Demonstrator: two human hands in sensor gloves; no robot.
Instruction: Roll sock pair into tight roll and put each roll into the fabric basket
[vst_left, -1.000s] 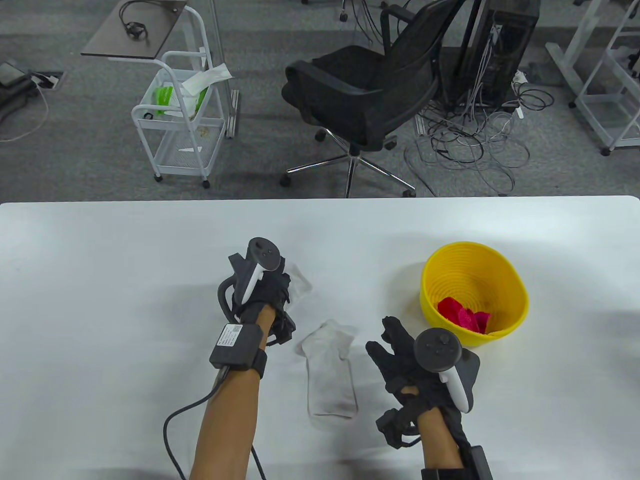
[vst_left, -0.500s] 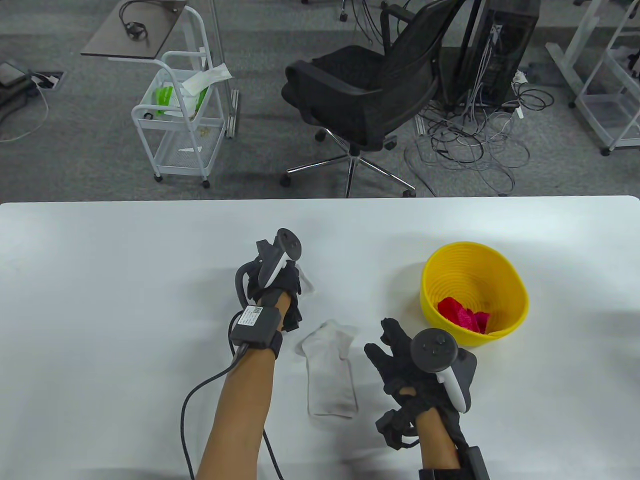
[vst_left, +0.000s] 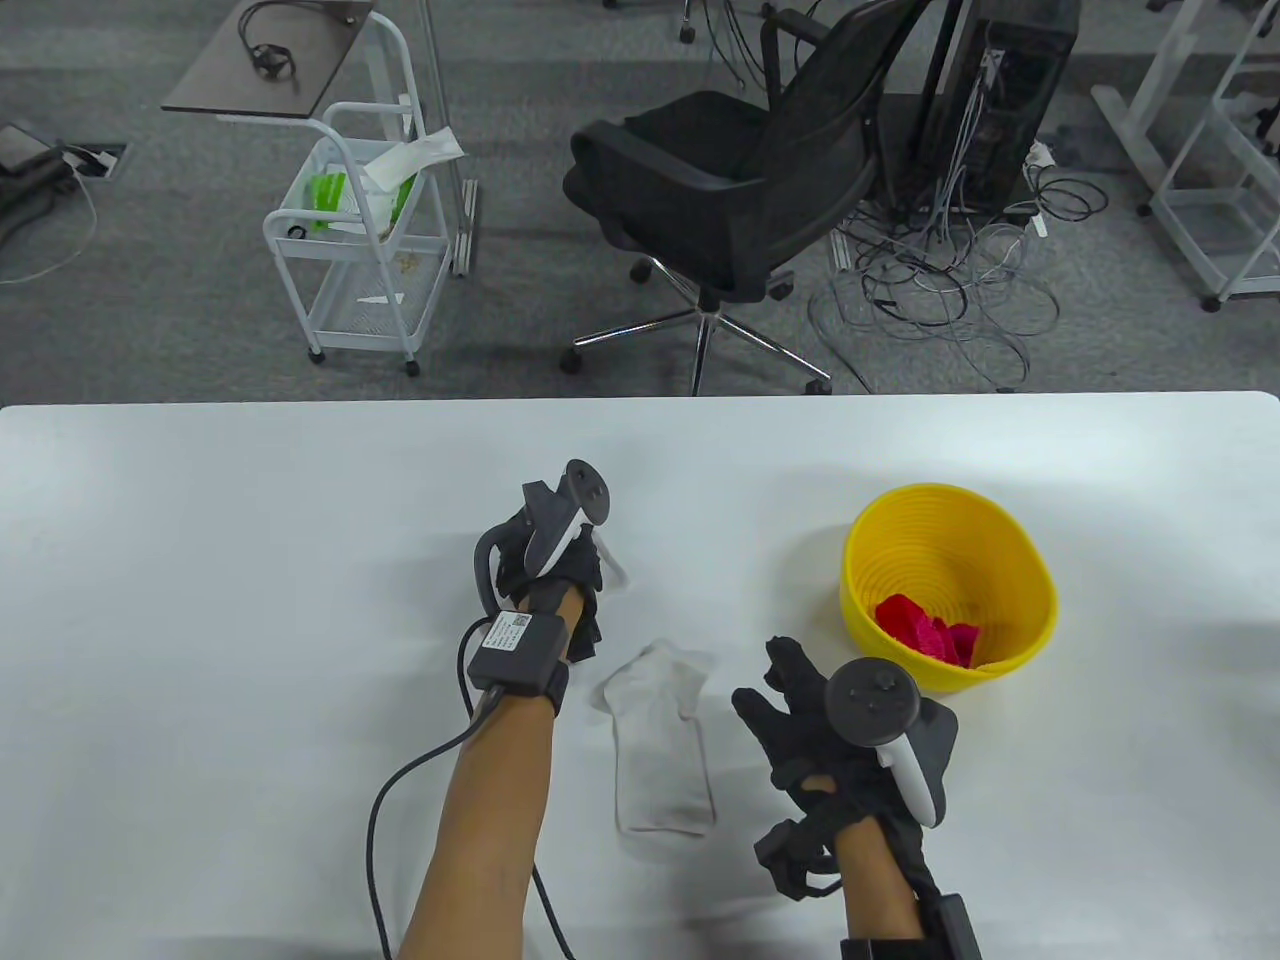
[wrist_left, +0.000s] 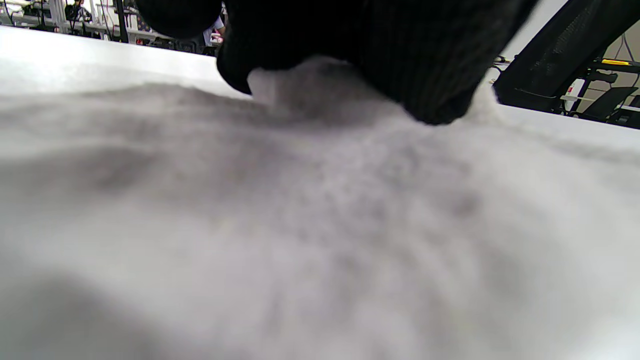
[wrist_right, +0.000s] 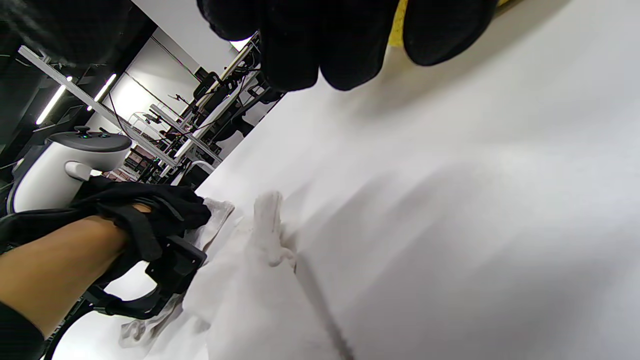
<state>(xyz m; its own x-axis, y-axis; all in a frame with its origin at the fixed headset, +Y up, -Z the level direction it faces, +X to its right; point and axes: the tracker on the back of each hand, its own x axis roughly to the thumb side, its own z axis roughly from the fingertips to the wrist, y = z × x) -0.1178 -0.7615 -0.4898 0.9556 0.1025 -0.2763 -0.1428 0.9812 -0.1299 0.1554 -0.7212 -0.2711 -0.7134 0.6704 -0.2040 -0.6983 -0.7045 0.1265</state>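
Socks first: on my left, a white sock sits toward the middle of the table, mostly hidden under my left hand, only a pale edge peeking out beside the tracker. In the left wrist view my gloved fingertips are down on that white fabric, bunching it a little; the fingers look curled onto it, though I cannot tell whether they truly pinch it. Moving right, the second white sock lies flat, nearer the table's front edge, between my two hands, its wider end toward the far side. Neither hand touches it. Next, my right hand rests just beside that sock, fingers straight and slightly spread, holding nothing; the right wrist view shows those fingertips clear above the tabletop. Further right, toward the table's right side, stands the yellow basket, upright, with a red sock roll lying inside against its near wall.
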